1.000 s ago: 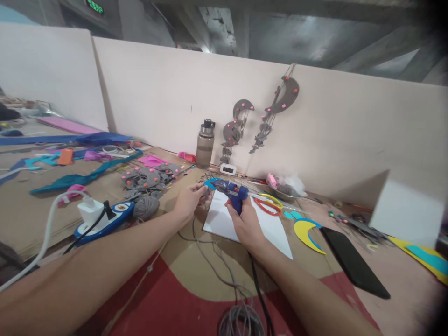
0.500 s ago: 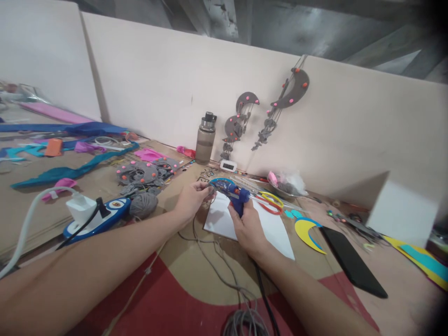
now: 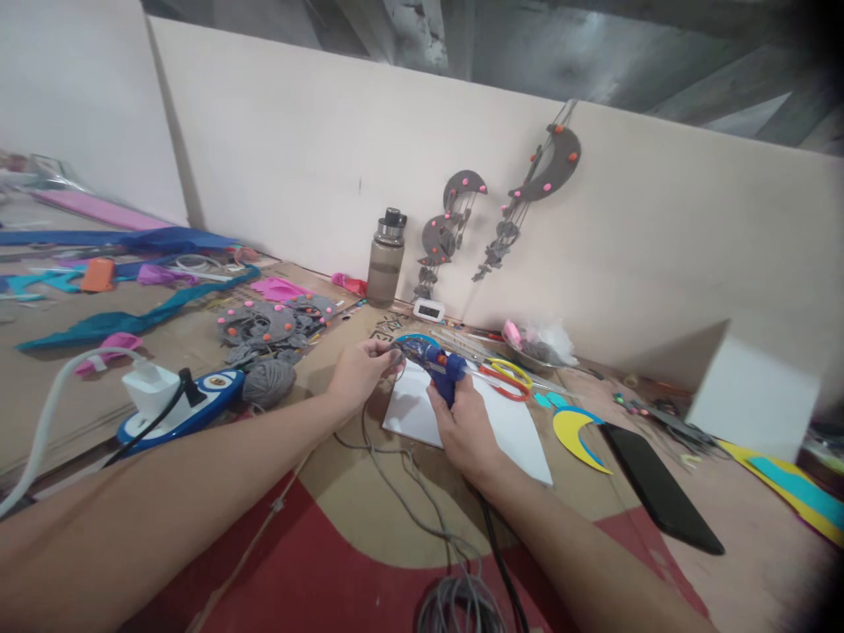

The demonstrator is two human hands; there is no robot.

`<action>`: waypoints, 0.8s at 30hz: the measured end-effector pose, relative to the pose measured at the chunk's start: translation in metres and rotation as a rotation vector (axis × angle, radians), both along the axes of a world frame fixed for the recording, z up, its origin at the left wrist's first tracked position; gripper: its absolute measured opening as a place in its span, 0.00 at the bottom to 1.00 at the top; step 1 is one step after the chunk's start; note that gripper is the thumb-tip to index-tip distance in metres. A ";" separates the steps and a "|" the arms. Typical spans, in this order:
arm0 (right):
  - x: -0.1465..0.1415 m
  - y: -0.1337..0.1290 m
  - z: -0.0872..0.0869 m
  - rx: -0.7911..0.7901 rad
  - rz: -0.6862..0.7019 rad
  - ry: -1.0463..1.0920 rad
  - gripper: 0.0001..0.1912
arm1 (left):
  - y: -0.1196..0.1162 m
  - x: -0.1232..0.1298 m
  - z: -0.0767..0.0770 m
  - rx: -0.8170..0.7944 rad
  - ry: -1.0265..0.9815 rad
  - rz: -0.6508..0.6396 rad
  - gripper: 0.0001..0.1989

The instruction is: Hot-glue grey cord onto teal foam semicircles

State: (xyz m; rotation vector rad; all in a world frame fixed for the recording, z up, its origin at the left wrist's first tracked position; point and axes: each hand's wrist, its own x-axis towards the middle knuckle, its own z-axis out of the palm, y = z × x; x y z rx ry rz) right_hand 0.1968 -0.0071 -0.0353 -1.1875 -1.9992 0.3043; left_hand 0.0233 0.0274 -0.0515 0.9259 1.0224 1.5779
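Gripping the blue glue gun [image 3: 446, 383] with fingers wrapped round its handle, the person's right hand [image 3: 469, 429] holds it over the white sheet [image 3: 417, 410], as the head view shows. The left hand [image 3: 362, 374] is just beyond the sheet's left corner, thumb and fingers pinched together on a small grey piece [image 3: 396, 357]; from where I stand I can't make out its shape. The gun's nozzle points at that piece, but I cannot tell whether they touch. Near the sheet's far right edge lie the scissors [image 3: 511, 380] with red and yellow handles, and to its right a yellow crescent [image 3: 575, 440] edged in blue. Grey cord [image 3: 422, 520] trails on the near side, a grey yarn ball [image 3: 269, 385] sits to the left, and a bottle [image 3: 384, 272] stands beyond.
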 end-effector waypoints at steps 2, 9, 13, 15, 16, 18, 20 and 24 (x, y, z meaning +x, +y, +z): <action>0.000 0.000 0.000 0.009 0.000 0.000 0.16 | 0.000 0.000 0.000 0.003 0.000 0.000 0.15; 0.001 -0.001 -0.001 0.020 -0.008 0.003 0.16 | -0.004 0.000 0.008 0.014 0.029 0.043 0.13; 0.001 0.000 -0.002 0.025 -0.009 0.005 0.17 | -0.003 -0.003 0.008 0.008 0.116 0.062 0.13; 0.001 0.000 -0.002 0.027 -0.012 0.010 0.17 | -0.002 -0.004 0.007 0.009 0.137 0.071 0.12; 0.001 -0.001 -0.002 0.027 -0.013 0.012 0.17 | -0.001 -0.004 0.007 0.014 0.137 0.073 0.11; 0.002 -0.001 -0.002 0.022 -0.011 0.014 0.17 | -0.001 -0.004 0.008 0.029 0.128 0.074 0.10; 0.002 -0.001 -0.002 0.018 -0.008 0.017 0.18 | -0.002 -0.004 0.010 0.041 0.115 0.076 0.09; 0.002 0.000 -0.003 0.029 0.000 0.038 0.19 | -0.004 -0.002 0.014 0.057 0.066 0.086 0.09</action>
